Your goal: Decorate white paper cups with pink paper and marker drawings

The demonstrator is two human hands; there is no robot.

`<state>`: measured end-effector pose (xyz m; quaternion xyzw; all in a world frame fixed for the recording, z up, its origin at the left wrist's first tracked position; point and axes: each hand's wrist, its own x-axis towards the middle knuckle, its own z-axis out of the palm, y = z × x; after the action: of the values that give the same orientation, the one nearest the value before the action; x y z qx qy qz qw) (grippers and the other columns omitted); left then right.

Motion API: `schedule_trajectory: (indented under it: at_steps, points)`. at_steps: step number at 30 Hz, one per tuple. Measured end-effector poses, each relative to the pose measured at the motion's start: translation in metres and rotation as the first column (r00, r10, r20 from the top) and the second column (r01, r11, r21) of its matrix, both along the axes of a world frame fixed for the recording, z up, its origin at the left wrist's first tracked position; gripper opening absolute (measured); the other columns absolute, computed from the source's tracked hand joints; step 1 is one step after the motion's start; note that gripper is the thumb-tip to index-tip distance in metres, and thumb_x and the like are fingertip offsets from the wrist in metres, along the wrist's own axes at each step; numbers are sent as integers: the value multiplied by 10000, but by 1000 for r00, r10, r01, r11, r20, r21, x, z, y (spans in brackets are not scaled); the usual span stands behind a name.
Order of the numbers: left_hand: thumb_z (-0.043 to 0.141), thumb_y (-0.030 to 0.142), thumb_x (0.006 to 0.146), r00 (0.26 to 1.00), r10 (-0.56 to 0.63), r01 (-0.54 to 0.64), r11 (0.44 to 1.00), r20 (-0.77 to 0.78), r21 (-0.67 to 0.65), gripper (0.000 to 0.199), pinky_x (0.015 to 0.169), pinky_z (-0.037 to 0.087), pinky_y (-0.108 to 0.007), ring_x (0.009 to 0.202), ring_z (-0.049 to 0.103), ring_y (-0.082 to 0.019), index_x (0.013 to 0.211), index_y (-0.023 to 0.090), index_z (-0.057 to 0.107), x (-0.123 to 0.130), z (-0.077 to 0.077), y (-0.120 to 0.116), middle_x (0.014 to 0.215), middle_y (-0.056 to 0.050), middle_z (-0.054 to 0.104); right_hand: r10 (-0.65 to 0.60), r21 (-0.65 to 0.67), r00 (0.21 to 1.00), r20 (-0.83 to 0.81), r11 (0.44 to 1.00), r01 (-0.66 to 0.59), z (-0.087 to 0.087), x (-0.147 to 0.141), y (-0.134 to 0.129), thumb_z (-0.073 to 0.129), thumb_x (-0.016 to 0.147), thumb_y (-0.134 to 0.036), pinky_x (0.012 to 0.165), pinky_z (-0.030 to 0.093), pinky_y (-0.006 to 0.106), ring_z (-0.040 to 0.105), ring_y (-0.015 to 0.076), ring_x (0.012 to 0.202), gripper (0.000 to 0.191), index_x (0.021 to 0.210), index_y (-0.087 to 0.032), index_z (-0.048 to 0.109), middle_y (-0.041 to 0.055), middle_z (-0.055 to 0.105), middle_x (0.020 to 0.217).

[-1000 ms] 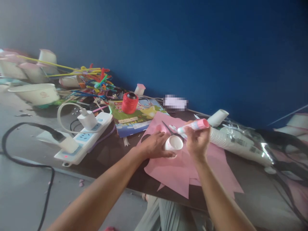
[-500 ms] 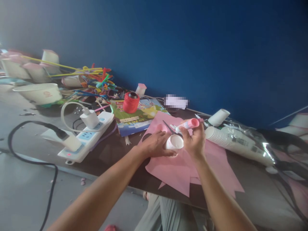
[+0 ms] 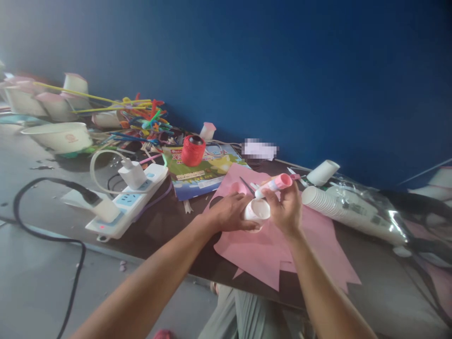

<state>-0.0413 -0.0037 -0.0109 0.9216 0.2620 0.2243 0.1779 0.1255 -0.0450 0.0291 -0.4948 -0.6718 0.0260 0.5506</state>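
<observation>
My left hand [image 3: 233,212] is closed around a small white paper cup [image 3: 257,210], its round end turned up toward me. In my right hand [image 3: 287,209] is a glue stick [image 3: 273,185], a white tube with a pink end, held slanted. The white tip of the stick is at the cup's far rim; whether it touches I cannot tell. Beneath both hands lie sheets of pink paper [image 3: 254,263], cut at the edges. Dark scissors [image 3: 247,186] rest on the paper just behind the cup, partly hidden by my left hand.
A power strip [image 3: 130,202] with plugs and cables stands left. Behind are a spool of red thread [image 3: 193,150] on a magazine [image 3: 197,181] and a heap of pipe cleaners [image 3: 148,117]. Sleeved stacked paper cups [image 3: 353,212] and a loose cup [image 3: 323,172] lie right.
The glue stick has shifted slightly, its white tip moving down and left to the cup's rim. My left hand keeps its hold on the cup.
</observation>
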Motion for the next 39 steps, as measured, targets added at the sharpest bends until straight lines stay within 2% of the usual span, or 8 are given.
schedule_trajectory:
  at_steps: [5, 14, 17, 20, 26, 31, 36, 39]
  points:
    - [618, 589, 725, 1000, 5, -5, 1000, -6, 9, 511, 788, 442, -370, 851, 545, -240, 984, 153, 552, 0, 1, 0, 872, -74, 573, 90, 67, 985, -146, 994, -81, 1, -3, 0, 647, 811, -322, 714, 534, 364, 654, 192, 769, 201, 952, -212, 555, 39, 661, 865]
    - [609, 602, 732, 1000, -6, 7, 1000, -22, 15, 505, 797, 440, -368, 850, 546, -238, 973, 163, 547, -1, -1, 2, 881, -71, 579, 151, -170, 983, -106, 971, -168, 7, -10, -13, 654, 796, -374, 665, 519, 338, 629, 179, 706, 219, 912, -209, 570, 21, 648, 788]
    - [600, 582, 745, 1000, -6, 6, 1000, -15, -6, 478, 798, 440, -365, 838, 551, -228, 976, 167, 548, -1, 0, 1, 869, -60, 581, 281, -245, 940, -193, 914, -324, 15, -10, -17, 627, 816, -406, 591, 497, 305, 589, 150, 624, 219, 874, -207, 557, 8, 627, 738]
    - [598, 587, 744, 1000, -2, 2, 1000, 1, -16, 474, 798, 440, -365, 827, 555, -220, 954, 165, 551, -1, 3, 0, 868, -59, 585, 389, -205, 869, -307, 864, -459, 19, -7, -16, 554, 861, -452, 523, 462, 281, 563, 137, 578, 246, 882, -207, 550, 5, 617, 717]
    - [606, 583, 738, 1000, 1, -1, 1000, -7, -1, 489, 783, 444, -361, 840, 552, -229, 959, 150, 552, -1, 3, 0, 865, -70, 581, 209, -104, 947, -244, 965, -240, 10, -3, -8, 613, 843, -355, 649, 505, 316, 621, 165, 709, 189, 955, -214, 557, 21, 648, 816]
    - [607, 564, 742, 1000, 8, -8, 1000, -10, 21, 456, 789, 440, -360, 838, 553, -227, 946, 162, 544, -1, -1, 1, 861, -61, 586, 279, -217, 941, -192, 923, -317, 12, -7, -13, 601, 850, -376, 635, 500, 304, 607, 162, 706, 190, 935, -207, 582, 26, 648, 823]
    - [601, 586, 739, 1000, 14, -14, 1000, -12, 8, 474, 796, 441, -361, 831, 562, -225, 939, 159, 551, -1, 1, 0, 863, -66, 597, 476, -285, 830, -292, 785, -550, 21, 3, -14, 584, 859, -420, 596, 480, 308, 584, 162, 664, 219, 900, -205, 603, 33, 657, 810]
    - [617, 578, 733, 1000, 10, -10, 1000, -3, -1, 491, 823, 438, -368, 853, 570, -231, 979, 157, 557, -1, 3, -1, 884, -68, 602, 433, -206, 851, -297, 842, -500, 20, 6, -10, 574, 863, -432, 613, 478, 314, 592, 168, 682, 227, 913, -212, 606, 26, 658, 794]
